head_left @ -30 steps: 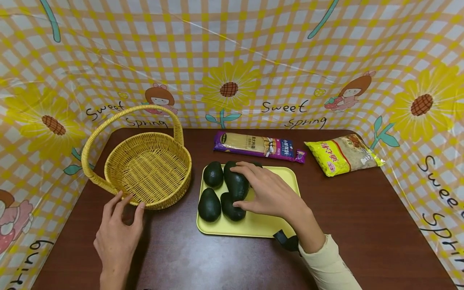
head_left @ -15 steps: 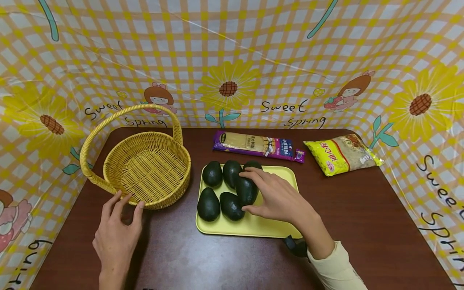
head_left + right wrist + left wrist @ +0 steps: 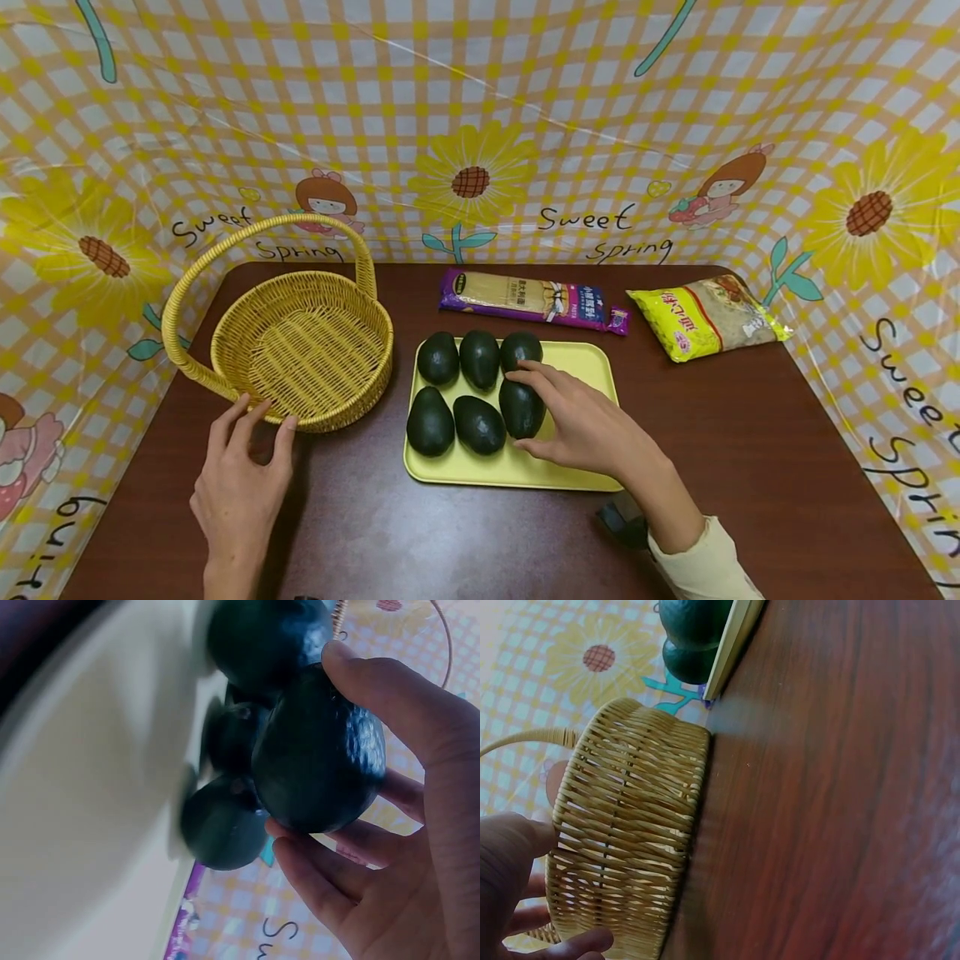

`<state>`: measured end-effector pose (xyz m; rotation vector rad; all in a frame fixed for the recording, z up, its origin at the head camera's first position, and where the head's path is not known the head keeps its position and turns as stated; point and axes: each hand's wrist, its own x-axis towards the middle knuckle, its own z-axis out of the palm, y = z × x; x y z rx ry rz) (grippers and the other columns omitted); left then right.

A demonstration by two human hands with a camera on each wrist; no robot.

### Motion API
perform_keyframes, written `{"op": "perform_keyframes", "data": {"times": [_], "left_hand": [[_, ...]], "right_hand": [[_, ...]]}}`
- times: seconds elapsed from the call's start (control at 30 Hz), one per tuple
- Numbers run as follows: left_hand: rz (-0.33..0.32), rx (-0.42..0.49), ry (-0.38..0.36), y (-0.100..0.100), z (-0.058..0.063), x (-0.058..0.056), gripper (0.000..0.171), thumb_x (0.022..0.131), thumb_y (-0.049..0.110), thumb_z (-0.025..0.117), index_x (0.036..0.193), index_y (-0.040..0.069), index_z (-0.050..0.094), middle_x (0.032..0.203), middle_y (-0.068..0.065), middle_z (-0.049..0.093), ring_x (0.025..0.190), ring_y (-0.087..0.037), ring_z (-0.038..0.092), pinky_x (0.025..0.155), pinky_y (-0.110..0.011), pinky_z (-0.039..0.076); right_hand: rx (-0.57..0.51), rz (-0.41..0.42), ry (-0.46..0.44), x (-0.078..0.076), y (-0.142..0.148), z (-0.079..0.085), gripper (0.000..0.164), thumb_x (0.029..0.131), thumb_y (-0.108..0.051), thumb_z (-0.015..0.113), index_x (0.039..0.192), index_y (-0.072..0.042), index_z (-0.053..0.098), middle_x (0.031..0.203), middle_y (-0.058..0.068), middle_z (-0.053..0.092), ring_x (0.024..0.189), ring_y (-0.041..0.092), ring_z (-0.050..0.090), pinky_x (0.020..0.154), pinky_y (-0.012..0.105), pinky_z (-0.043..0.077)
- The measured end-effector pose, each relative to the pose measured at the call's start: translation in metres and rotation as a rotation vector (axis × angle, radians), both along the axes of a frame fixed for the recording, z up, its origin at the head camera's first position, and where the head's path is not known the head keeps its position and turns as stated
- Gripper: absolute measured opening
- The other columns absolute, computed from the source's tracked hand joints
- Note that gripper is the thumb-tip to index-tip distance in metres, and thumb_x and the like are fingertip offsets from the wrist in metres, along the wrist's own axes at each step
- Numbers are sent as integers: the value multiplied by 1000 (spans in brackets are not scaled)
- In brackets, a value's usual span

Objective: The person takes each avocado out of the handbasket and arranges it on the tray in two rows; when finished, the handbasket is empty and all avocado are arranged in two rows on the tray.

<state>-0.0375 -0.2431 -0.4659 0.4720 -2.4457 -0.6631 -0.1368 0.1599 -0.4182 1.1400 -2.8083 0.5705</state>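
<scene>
In the head view, my right hand (image 3: 581, 417) grips a dark green avocado (image 3: 521, 412) over the middle of a yellow tray (image 3: 581, 467). The right wrist view has this avocado (image 3: 319, 754) between thumb and fingers, apparently off the tray surface. Several other avocados lie on the tray's left and middle part, one of them (image 3: 480, 427) just left of the held one. My left hand (image 3: 243, 483) rests with loosely bent, spread fingers at the near rim of a round wicker basket (image 3: 367, 400). In the left wrist view, the thumb meets the basket (image 3: 626, 817) at its rim.
A purple pack of pasta (image 3: 525, 300) lies behind the tray. A yellow bag (image 3: 708, 317) sits at the back right. The basket's tall handle (image 3: 262, 229) arches up at left. Patterned cloth (image 3: 480, 100) walls in the brown table (image 3: 360, 533) on the back and sides.
My right hand, holding the avocado, has moved right and toward me, from above the back-middle avocado to the front row's right end. The left hand stays at the basket.
</scene>
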Motion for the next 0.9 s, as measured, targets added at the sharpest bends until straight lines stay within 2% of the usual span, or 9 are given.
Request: {"op": "perform_keyframes", "data": {"times": [0.1, 0.27, 0.53, 0.73, 0.83, 0.9], "left_hand": [[-1, 2, -1, 0, 1, 0, 44, 99, 38, 80, 134, 12, 76, 151, -9, 62, 50, -27, 53, 40, -36, 36], [2, 2, -3, 0, 1, 1, 44, 100, 40, 79, 134, 12, 76, 151, -8, 62, 54, -30, 57, 41, -37, 37], [-2, 1, 2, -1, 1, 1, 44, 100, 41, 79, 133, 12, 77, 151, -8, 63, 58, -33, 61, 41, -37, 38], [0, 1, -6, 0, 1, 1, 44, 100, 40, 78, 134, 12, 76, 152, -8, 62, 50, -26, 53, 41, -35, 35], [-1, 0, -10, 0, 2, 1, 44, 101, 40, 78, 134, 11, 76, 152, -8, 62, 47, -22, 48, 40, -34, 33], [1, -2, -14, 0, 2, 1, 44, 100, 39, 78, 134, 10, 76, 152, -9, 62, 48, -25, 51, 39, -35, 33]], "right_hand": [[1, -11, -33, 3, 3, -5, 86, 83, -38, 96, 153, -10, 54, 155, 23, 55, 134, 42, 63, 105, 57, 55], [-8, -14, -62, 7, 6, -13, 86, 83, -35, 96, 154, -11, 53, 156, 23, 53, 134, 41, 63, 104, 55, 56], [-8, -9, -52, 11, 8, -22, 87, 80, -38, 98, 152, -13, 57, 147, 16, 54, 110, 27, 72, 90, 44, 62], [36, -14, -15, 13, 8, -26, 86, 79, -44, 97, 151, -14, 59, 145, 13, 59, 108, 29, 73, 90, 46, 61], [58, -11, 4, 13, 8, -28, 86, 80, -47, 96, 151, -16, 59, 147, 13, 60, 113, 31, 72, 94, 50, 60], [62, -7, 15, 14, 7, -28, 87, 80, -46, 96, 152, -16, 58, 148, 14, 60, 116, 31, 71, 96, 51, 59]]}}
